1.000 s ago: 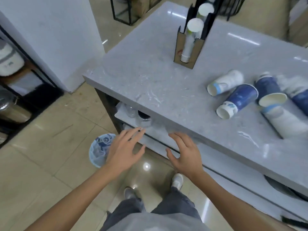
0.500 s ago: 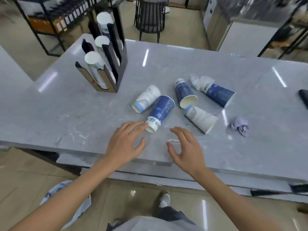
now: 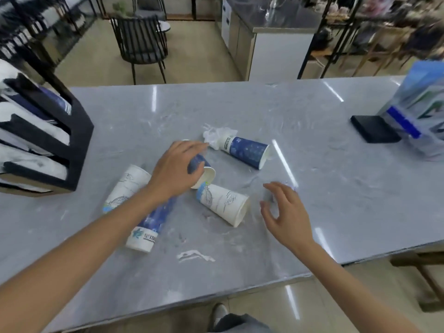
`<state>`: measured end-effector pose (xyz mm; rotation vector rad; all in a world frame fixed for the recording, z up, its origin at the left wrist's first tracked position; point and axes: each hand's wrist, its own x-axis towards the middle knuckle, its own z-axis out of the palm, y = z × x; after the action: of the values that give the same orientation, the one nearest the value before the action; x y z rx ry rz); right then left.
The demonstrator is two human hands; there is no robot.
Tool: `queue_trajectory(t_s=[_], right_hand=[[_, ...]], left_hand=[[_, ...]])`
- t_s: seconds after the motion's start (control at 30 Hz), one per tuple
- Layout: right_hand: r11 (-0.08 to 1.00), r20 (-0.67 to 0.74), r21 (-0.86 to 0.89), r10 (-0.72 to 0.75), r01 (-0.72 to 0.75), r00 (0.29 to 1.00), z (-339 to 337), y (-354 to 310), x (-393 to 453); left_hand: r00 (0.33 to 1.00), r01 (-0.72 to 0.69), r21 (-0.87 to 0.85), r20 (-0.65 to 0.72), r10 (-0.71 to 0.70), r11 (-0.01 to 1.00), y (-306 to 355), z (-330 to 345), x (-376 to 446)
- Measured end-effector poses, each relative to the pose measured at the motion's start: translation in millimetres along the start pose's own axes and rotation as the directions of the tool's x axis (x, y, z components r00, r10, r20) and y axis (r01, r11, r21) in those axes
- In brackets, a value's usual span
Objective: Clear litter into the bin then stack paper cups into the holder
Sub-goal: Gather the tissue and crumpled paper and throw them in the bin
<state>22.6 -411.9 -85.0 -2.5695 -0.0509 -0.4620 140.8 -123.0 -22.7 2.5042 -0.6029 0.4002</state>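
Left hand [image 3: 176, 170] grip over blue cup [image 3: 200, 164] (lying sideways), right hand [image 3: 286, 212] open

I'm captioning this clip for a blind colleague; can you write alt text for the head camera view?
A person's left hand grasps a blue paper cup lying among four other tipped cups on a grey marble counter, while the open right hand reaches toward a small crumpled scrap. A black cup holder stands at far left.

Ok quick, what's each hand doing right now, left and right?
Left hand: fingers wrapped over the dark blue cup lying on the counter.
Right hand: open, fingers curled over the small crumpled litter, not closed on it yet.
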Motion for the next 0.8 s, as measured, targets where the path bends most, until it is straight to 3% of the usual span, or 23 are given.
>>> queue_trajectory(t_s=[0.2, 0.47, 0.7, 0.8], right_hand=[[0.991, 0.065, -0.045, 0.126, -0.124, 0.990, 2, 54, 18], [0.987, 0.120, 0.001, 0.160, -0.161, 0.980, 12, 81, 28], [0.993, 0.173, 0.084, 0.073, -0.088, 0.982, 20, 88, 47], [0.992, 0.192, 0.106, 0.045, -0.067, 0.980, 25, 91, 56]], left_hand=[[0.987, -0.018, 0.025, 0.158, 0.014, 1.000, -19, 26, 80], [0.933, 0.012, 0.021, 0.360, -0.018, 1.000, -54, 68, 131], [0.794, -0.074, 0.078, 0.607, 0.011, 0.994, -73, 93, 166], [0.756, -0.125, 0.101, 0.654, 0.029, 0.987, -78, 105, 178]])
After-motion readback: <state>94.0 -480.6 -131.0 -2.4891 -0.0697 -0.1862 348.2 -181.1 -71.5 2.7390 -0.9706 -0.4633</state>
